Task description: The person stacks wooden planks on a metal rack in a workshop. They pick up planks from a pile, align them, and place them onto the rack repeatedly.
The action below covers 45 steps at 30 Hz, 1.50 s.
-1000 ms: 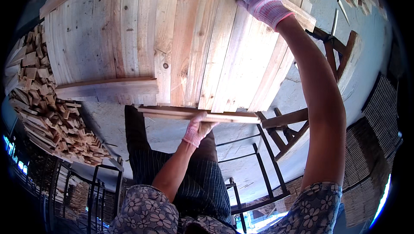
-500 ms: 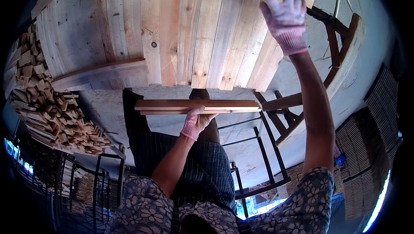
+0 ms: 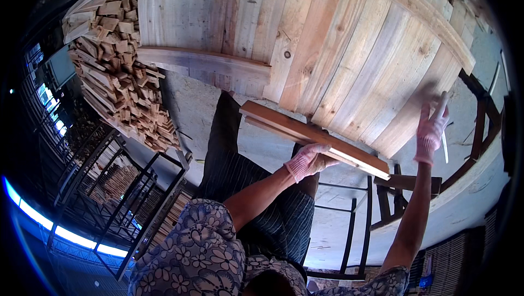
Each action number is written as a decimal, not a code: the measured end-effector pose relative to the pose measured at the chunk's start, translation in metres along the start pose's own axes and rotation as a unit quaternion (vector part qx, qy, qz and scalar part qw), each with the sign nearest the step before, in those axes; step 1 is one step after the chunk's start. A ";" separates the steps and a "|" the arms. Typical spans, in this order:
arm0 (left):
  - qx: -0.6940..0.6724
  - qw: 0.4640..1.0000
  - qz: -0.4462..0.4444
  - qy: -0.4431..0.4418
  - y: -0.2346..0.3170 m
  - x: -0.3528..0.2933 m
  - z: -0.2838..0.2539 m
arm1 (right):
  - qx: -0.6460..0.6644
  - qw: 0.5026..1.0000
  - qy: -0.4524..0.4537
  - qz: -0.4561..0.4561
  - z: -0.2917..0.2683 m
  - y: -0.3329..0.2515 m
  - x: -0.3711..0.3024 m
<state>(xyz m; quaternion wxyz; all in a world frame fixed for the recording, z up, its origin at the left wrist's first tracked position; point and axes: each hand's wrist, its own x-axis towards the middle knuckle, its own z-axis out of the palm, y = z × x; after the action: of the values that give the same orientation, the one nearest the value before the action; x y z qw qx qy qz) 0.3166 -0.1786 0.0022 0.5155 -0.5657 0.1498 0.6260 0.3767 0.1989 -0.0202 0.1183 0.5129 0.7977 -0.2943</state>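
Note:
My left hand (image 3: 309, 163), in a pale pink-cuffed glove, is closed around a short stack of narrow wooden boards (image 3: 322, 138). The stack is held tilted above my lap, its right end lower and nearer to me. Along its far side lies a broad surface of planks (image 3: 322, 45) laid edge to edge. My right hand (image 3: 431, 129), gloved the same way, is beside the right edge of these planks. Its fingers are stretched out and apart, and I see nothing held in them.
A single wooden strip (image 3: 204, 62) lies across the planks at the near left, and a longer one (image 3: 409, 6) along the far edge. A heap of short wood pieces (image 3: 117, 72) rises at left. A dark metal frame (image 3: 349, 236) and a wooden trestle (image 3: 469, 165) stand at right.
My view has turned, shifting the planks and heap rightward. My right hand has come down from the far right corner to the planks' right edge. My left hand still grips the boards, now tilted.

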 end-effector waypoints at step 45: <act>0.372 0.773 0.503 0.106 0.358 -0.309 0.033 | -0.380 0.709 -0.393 -0.445 0.091 -0.390 -0.153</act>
<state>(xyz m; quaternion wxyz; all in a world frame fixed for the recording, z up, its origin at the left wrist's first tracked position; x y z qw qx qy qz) -0.0463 -0.4515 0.1380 0.2779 -0.2361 0.6880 0.6275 0.0888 -0.0864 0.1181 0.4614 -0.1518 0.8594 -0.1599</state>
